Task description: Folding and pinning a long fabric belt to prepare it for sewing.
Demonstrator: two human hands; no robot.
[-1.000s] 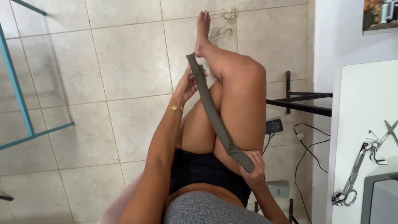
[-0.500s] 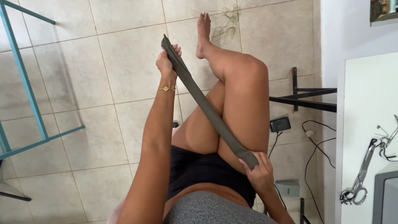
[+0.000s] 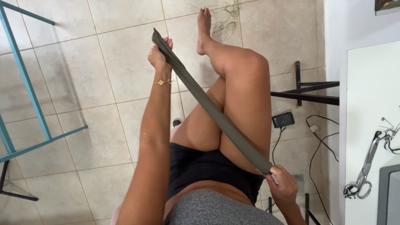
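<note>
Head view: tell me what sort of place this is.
Probably a home sewing corner. Scissors lie on a white table at the right, loose threads litter the tiled floor, and the left hand and right hand hold a grey-green fabric strip taut.

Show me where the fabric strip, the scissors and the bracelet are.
fabric strip (image 3: 216,114), head view, middle of its stretched length.
scissors (image 3: 366,166), head view, on the blades above the handles.
bracelet (image 3: 161,83), head view, chain at the left wrist.
</note>
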